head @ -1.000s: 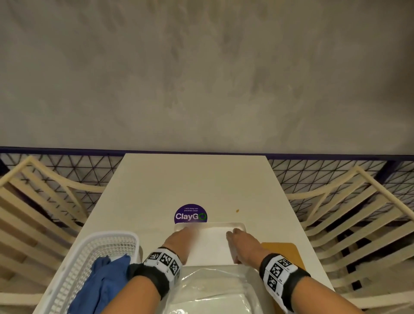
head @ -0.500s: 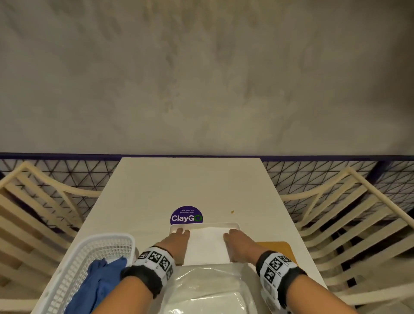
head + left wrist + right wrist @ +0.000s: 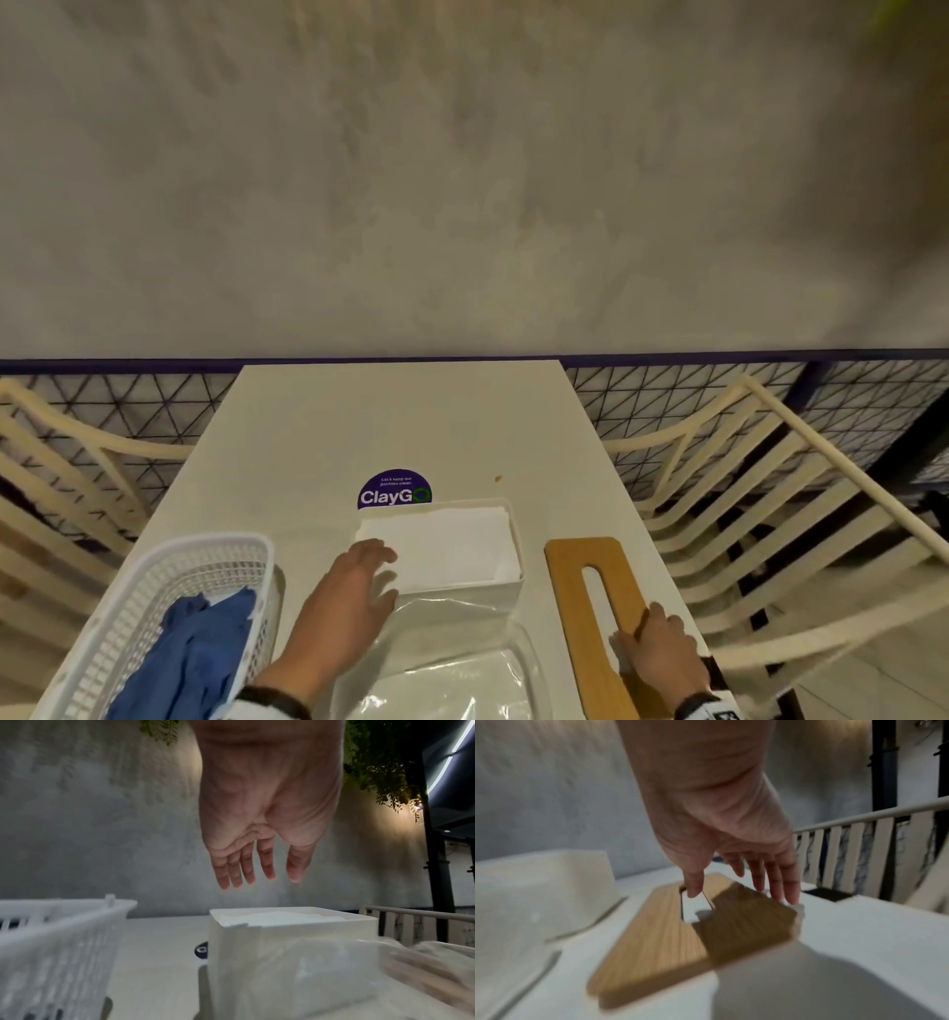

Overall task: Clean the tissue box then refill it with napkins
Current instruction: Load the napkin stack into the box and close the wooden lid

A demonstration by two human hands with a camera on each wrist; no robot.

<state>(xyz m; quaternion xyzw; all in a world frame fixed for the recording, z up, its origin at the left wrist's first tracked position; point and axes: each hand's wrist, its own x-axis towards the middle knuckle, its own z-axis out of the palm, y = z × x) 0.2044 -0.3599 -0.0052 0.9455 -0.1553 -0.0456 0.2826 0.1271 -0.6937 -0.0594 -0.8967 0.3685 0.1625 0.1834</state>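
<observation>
The white tissue box point(image 3: 462, 590) stands mid-table, filled with white napkins point(image 3: 452, 539). My left hand point(image 3: 377, 570) hovers over its near left corner, fingers straight and spread, holding nothing. The left wrist view shows that left hand point(image 3: 257, 880) above the tissue box point(image 3: 282, 953), apart from it. The box's wooden lid point(image 3: 585, 606), with a long slot, lies flat to the right. My right hand point(image 3: 649, 637) rests on its near right part. In the right wrist view the right hand point(image 3: 739, 896) has its thumb at the lid's point(image 3: 654, 943) slot and its straight fingers at the right edge.
A white basket point(image 3: 215, 542) holding a blue cloth point(image 3: 195, 652) stands at the near left. A clear plastic bag of napkins point(image 3: 452, 678) lies just in front of the box. A purple sticker point(image 3: 394, 491) lies behind the box. Slatted chairs point(image 3: 770, 514) flank the table point(image 3: 400, 421).
Both hands were pressing down on the napkins in the box. The left hand has drawn back to the near left corner, and the right hand has moved right onto the wooden lid.
</observation>
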